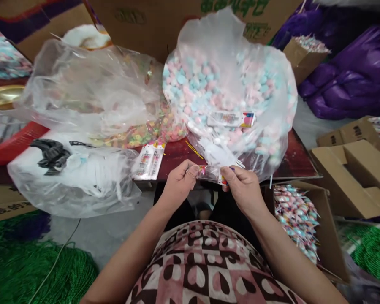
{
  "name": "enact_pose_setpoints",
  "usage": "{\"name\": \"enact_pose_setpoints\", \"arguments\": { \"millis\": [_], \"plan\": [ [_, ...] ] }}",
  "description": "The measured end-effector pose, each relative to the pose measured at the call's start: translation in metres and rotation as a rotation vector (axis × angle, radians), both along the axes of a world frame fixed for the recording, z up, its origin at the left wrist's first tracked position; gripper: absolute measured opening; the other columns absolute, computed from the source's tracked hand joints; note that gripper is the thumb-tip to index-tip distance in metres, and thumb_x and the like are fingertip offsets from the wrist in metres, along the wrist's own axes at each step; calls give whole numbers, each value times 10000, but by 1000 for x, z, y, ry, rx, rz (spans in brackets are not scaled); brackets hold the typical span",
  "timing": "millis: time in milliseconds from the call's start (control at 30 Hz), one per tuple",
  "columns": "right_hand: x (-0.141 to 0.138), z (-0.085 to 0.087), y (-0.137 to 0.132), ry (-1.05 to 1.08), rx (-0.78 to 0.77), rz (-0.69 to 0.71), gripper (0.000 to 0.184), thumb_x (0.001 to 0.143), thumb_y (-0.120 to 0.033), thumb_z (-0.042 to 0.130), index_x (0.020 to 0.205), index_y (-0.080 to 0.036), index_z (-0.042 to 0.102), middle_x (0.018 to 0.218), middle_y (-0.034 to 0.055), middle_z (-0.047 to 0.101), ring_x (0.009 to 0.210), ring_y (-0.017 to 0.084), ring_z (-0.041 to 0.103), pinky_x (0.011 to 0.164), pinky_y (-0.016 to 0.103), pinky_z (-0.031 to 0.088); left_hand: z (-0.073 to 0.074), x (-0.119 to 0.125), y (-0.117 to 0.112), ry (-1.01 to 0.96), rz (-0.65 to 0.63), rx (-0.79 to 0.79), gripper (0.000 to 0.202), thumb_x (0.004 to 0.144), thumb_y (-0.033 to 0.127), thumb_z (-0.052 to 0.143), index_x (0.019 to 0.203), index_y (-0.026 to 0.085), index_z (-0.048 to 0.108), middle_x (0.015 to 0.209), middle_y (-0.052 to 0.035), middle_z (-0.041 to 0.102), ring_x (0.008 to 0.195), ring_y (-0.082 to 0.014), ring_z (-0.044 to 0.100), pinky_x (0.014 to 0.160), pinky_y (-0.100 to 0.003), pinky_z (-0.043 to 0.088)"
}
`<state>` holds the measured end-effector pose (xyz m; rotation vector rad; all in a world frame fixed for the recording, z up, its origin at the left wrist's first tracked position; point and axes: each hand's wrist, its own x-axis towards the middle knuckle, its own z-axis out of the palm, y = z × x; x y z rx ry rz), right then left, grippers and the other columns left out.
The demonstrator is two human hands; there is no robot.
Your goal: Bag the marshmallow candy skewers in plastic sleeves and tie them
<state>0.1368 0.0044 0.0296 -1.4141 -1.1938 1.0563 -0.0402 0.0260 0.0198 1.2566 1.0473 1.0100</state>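
Observation:
My left hand (pixel 179 182) and my right hand (pixel 243 186) are both closed in a pinch on a small clear packet (pixel 210 172) with a coloured label, held between them at the near edge of a dark red table (pixel 177 154). Just behind the packet stands a big clear bag of pink, blue and white candies (pixel 228 90), open at the top, with a printed label card (pixel 230 119) lying on the candies. A few more label cards (pixel 150 160) lie on the table to the left of my hands.
A clear bag of multicoloured ring candies (pixel 91 97) and a bag of white items (pixel 72 177) sit to the left. A cardboard box of wrapped lollipops (pixel 296 215) stands at my right, empty cartons (pixel 351 169) and purple bags (pixel 354 80) beyond it. Green mesh (pixel 15 261) lies on the floor.

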Motion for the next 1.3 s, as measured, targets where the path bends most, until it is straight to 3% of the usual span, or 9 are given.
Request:
{"name": "enact_pose_setpoints", "arguments": {
  "millis": [167, 333, 433, 567, 700, 867, 1000, 1133, 1300],
  "plan": [
    [6, -9, 1, 189, 9, -20, 270, 749, -449, 736, 848, -199, 712, 738, 3, 676, 661, 126, 572, 643, 253, 461, -12, 10, -1, -87, 31, -46, 368, 889, 510, 551, 722, 186, 501, 543, 65, 389, 476, -67, 331, 497, -225, 289],
    [12, -11, -2, 18, 76, -159, 330, 785, -472, 695, 640, -180, 643, 574, -18, 564, 561, 108, 463, 568, 245, 391, -17, 21, -1, -158, 28, -108, 328, 860, 516, 596, 835, 190, 572, 547, 72, 374, 462, -62, 288, 467, -224, 249],
    [11, -4, -6, -111, 115, -191, 450, 832, -491, 628, 528, -180, 514, 503, -42, 413, 515, 86, 352, 508, 232, 311, -19, 28, -3, -191, 32, -161, 370, 856, 530, 596, 741, 184, 536, 510, 86, 301, 433, -51, 243, 457, -222, 239],
    [13, -1, -8, -167, 128, -207, 533, 867, -522, 552, 485, -191, 384, 511, -45, 306, 522, 82, 299, 495, 238, 274, -20, 31, -3, -121, 45, -146, 391, 886, 517, 561, 705, 172, 519, 576, 54, 438, 477, -51, 366, 495, -221, 305],
    [19, -3, -8, -152, 129, -237, 533, 871, -545, 525, 497, -190, 388, 532, -41, 306, 533, 84, 305, 498, 238, 283, -16, 28, 0, -172, -76, -190, 259, 850, 417, 655, 810, 176, 570, 557, 69, 466, 504, -65, 443, 581, -232, 392],
    [27, 9, -12, -105, 100, -186, 447, 873, -486, 550, 552, -176, 517, 528, -37, 399, 521, 87, 378, 495, 228, 323, -13, 32, 1, -269, -62, -290, 330, 790, 443, 713, 745, 173, 528, 492, 93, 416, 436, -53, 398, 545, -229, 402],
    [56, 19, -19, -58, 143, -253, 306, 909, -442, 537, 885, -178, 690, 648, -16, 582, 525, 96, 508, 521, 225, 411, -12, 37, 5, -347, 45, -276, 312, 781, 440, 728, 781, 185, 547, 481, 102, 387, 414, -44, 369, 527, -221, 403],
    [108, 3, -23, -220, 103, -520, 337, 888, -479, 548, 977, -185, 687, 649, -12, 595, 517, 114, 523, 512, 239, 423, -10, 39, 14, -463, 103, -228, 274, 766, 405, 752, 814, 201, 574, 494, 94, 419, 426, -50, 398, 537, -227, 428],
    [135, -34, -20, -603, -200, -437, 412, 808, -485, 606, 1074, -181, 689, 617, 15, 659, 575, 186, 603, 580, 291, 427, -11, 45, 17, -522, 100, -253, 297, 728, 415, 784, 810, 199, 596, 497, 90, 439, 433, -52, 422, 545, -238, 447]
  ]
}}
